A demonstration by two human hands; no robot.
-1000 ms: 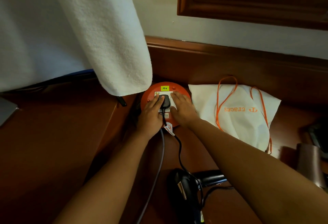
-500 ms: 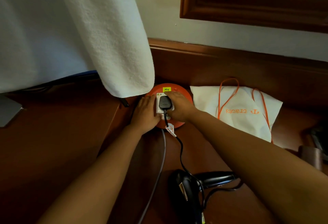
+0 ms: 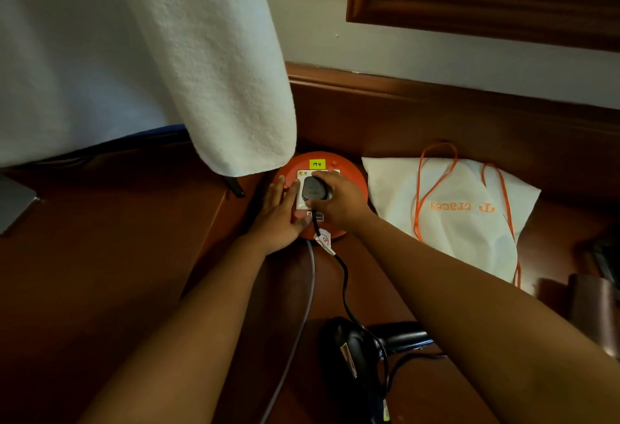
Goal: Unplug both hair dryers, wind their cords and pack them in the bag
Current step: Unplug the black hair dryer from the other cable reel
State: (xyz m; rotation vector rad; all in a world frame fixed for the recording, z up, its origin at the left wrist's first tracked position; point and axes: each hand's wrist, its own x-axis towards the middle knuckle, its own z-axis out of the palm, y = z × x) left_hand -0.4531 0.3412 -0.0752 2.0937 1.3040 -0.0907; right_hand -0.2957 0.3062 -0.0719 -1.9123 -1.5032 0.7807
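Since 1.0 s ago, the right hand (image 3: 342,202) has moved onto the black plug (image 3: 313,189), and the left hand (image 3: 280,214) has slid to the reel's left side.

Right grip is clamped on the plug at the white socket plate of the orange cable reel (image 3: 352,175); left grip is apart, fingers flat on the reel. From the plug a black cord (image 3: 344,276) runs down to 1 black hair dryer (image 3: 352,356) lying on the wooden surface (image 3: 100,272). Just right of the reel lies the white drawstring bag (image 3: 469,222) with orange cords. A white towel (image 3: 201,71) hangs above.
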